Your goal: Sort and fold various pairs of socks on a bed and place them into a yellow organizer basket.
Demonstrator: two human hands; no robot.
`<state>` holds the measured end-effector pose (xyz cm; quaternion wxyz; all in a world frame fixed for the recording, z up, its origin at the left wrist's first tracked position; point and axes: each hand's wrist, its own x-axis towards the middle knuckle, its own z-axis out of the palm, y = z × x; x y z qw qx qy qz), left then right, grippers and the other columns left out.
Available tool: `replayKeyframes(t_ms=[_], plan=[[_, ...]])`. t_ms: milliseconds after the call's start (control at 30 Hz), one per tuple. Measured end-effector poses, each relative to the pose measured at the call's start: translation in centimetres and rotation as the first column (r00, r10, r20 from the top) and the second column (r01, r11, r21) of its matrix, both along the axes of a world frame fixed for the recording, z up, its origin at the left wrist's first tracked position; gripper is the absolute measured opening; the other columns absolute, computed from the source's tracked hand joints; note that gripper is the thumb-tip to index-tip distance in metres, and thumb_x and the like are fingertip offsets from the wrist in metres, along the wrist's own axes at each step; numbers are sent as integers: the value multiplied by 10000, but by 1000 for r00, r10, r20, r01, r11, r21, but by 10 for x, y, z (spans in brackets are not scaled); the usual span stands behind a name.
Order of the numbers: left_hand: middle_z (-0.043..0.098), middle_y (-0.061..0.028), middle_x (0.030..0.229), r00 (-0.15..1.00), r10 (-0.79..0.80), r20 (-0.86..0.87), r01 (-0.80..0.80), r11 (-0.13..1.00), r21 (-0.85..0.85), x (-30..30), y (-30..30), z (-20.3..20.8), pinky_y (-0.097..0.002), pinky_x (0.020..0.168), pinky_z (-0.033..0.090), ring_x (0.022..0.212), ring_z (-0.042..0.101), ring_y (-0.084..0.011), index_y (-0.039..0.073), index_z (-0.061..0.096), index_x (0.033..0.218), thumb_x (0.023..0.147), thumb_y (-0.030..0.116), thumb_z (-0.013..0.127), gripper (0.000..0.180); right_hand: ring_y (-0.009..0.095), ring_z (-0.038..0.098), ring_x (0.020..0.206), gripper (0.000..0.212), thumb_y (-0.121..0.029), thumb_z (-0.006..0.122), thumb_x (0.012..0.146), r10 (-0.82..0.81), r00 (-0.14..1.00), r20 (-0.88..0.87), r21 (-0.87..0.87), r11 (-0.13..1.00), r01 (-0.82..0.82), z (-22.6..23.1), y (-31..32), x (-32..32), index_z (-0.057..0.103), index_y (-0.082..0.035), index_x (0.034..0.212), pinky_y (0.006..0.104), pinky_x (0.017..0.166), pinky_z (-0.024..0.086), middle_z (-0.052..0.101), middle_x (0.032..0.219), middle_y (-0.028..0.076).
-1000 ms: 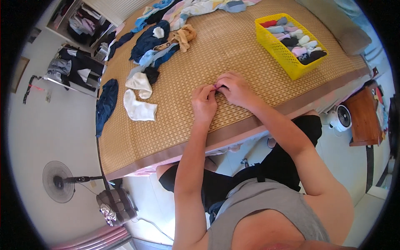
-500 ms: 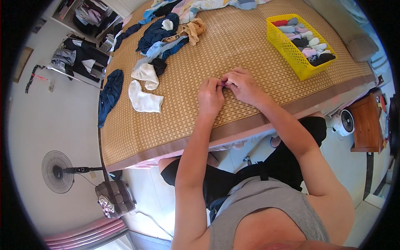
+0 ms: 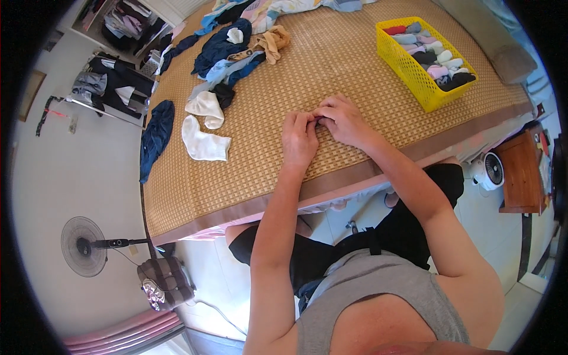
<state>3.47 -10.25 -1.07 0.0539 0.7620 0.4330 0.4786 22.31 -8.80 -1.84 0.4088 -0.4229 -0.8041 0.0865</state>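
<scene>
My left hand [image 3: 299, 141] and my right hand [image 3: 344, 123] meet low over the woven mat [image 3: 254, 171] on the bed. Both sets of fingertips pinch a small dark purple piece of cloth [image 3: 319, 120], mostly hidden between them, so its shape cannot be made out. Left of my hands lies a white sock [image 3: 204, 141], flat on the mat, with a second white sock [image 3: 205, 109] just beyond it. A yellow perforated basket [image 3: 408, 77] of rolled socks in several colours stands at the right, apart from my right hand.
Dark blue clothing [image 3: 156, 139] lies along the bed's left edge. Beyond the socks is a heap of navy, light blue and tan clothes [image 3: 228, 56]. A standing fan [image 3: 86, 246] is at the lower left, a small white fan [image 3: 487, 171] on the right beside a wooden cabinet [image 3: 522, 171].
My fingers have shifted slightly around the purple cloth, which both hands still pinch. The whole view has moved a little; the basket and the white socks stay where they were on the mat.
</scene>
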Motion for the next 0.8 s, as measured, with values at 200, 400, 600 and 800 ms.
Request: replayKeyframes(t_ms=[200,400,600,800], plan=[[702,-186,1073,999,-31,-27,34,994,101,-1,-1,0,-460,834,583,973,702,-382,2,706,1007,898,-89,787,164,298,665,1135,160,-70,819,920,12,994,-111,-31,999,-15,-6,2,0,852,-119,1068,443,1015,555,716,1128,54],[721,-181,1045,996,-74,53,70,995,67,-4,5,-1,-449,849,587,972,720,-383,2,699,993,888,-122,773,178,301,707,1069,115,-70,839,887,26,985,-168,7,1000,-25,-1,4,2,862,-105,995,446,996,569,793,1113,48],[719,-179,1049,997,-50,62,47,998,50,-1,2,-1,-448,831,591,951,717,-378,10,710,996,882,-133,762,190,304,726,1077,112,-80,838,888,-2,990,-141,-14,1000,0,0,3,1,860,-108,993,451,1017,566,813,1120,57],[733,-158,1103,999,-21,-45,24,998,63,-7,2,1,-475,894,569,1008,710,-368,43,738,981,866,-47,805,161,305,736,1108,124,-105,829,899,-8,991,-134,-60,998,0,0,3,1,853,-114,1020,458,1037,560,815,1128,65]])
